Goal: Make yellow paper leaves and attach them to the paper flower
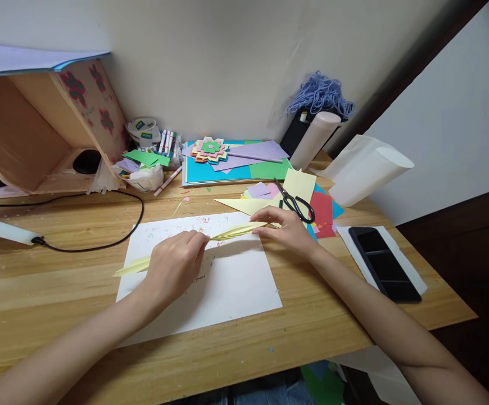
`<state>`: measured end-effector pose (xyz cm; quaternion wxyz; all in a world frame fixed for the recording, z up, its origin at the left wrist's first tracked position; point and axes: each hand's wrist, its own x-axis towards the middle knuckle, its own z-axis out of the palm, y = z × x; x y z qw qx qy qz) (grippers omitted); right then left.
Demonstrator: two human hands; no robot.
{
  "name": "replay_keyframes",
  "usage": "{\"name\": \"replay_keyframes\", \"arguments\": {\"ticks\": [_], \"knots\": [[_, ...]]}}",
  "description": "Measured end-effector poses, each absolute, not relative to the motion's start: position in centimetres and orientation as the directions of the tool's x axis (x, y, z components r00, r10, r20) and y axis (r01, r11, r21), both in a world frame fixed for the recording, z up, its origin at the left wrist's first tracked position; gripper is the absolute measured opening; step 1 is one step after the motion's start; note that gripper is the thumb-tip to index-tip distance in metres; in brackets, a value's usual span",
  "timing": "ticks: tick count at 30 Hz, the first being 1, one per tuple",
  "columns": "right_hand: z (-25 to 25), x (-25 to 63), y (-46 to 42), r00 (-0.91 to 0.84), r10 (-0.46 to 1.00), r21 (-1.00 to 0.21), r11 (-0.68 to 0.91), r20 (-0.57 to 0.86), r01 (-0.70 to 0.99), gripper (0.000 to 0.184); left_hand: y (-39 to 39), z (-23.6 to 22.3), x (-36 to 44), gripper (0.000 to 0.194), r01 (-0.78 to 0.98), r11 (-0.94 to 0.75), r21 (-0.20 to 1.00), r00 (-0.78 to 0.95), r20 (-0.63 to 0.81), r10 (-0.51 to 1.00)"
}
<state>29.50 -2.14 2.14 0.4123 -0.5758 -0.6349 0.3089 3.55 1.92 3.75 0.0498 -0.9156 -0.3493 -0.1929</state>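
Note:
A long, narrow strip of folded yellow paper [235, 230] with pleats along it is stretched between my two hands. My left hand [177, 261] is closed around its middle, and one tapered end sticks out to the left. At the other end, my right hand [281, 225] pinches the tip between thumb and fingers. Beneath the strip lies a white sheet [236, 287] with small coloured marks. Black-handled scissors [293, 202] rest just beyond my right hand on pale yellow paper [301, 183].
Behind the sheet, a layered paper flower [211, 147] lies on stacked coloured paper [227, 174]. A tub of scraps [145, 177] and markers [167, 143] stand left of it. A phone [385, 264] and a paper roll [366, 171] are at right. A black cable [101, 247] loops at left.

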Motion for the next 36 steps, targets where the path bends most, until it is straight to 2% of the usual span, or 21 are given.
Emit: {"name": "replay_keyframes", "arguments": {"ticks": [3, 8, 16, 21, 26, 31, 36], "knots": [[1.8, 29.4, -2.0, 0.047, 0.992, -0.918, 0.093, 0.120, 0.385, 0.024, 1.8, 3.6, 3.6, 0.017, 0.645, -0.763, 0.046, 0.684, 0.412, 0.602], [1.8, 29.1, -2.0, 0.097, 0.987, -0.977, 0.108, 0.128, 0.186, 0.023, 1.7, 3.9, 3.7, 0.016, 0.633, -0.772, 0.063, 0.688, 0.413, 0.597], [2.4, 28.8, -2.2, 0.205, 0.971, -0.990, 0.101, 0.119, 0.096, 0.015, 1.4, 4.5, 3.6, 0.016, 0.628, -0.770, 0.112, 0.670, 0.426, 0.608], [2.7, 29.1, -2.3, 0.203, 0.971, -0.984, 0.101, 0.130, 0.145, 0.017, 1.5, 4.4, 3.6, 0.014, 0.625, -0.767, 0.147, 0.667, 0.410, 0.622], [2.7, 29.4, -2.4, 0.214, 0.968, -0.976, 0.092, 0.134, 0.197, 0.012, 1.5, 4.5, 3.6, 0.014, 0.622, -0.763, 0.174, 0.669, 0.387, 0.634], [2.7, 29.6, -2.3, 0.137, 0.985, -0.978, 0.082, 0.109, 0.192, 0.015, 1.5, 4.6, 3.7, 0.015, 0.628, -0.757, 0.182, 0.662, 0.387, 0.642], [2.7, 29.4, -2.6, 0.097, 0.977, -0.937, 0.149, 0.188, 0.315, 0.011, 1.4, 4.6, 3.7, 0.016, 0.620, -0.754, 0.216, 0.666, 0.362, 0.652]]}}
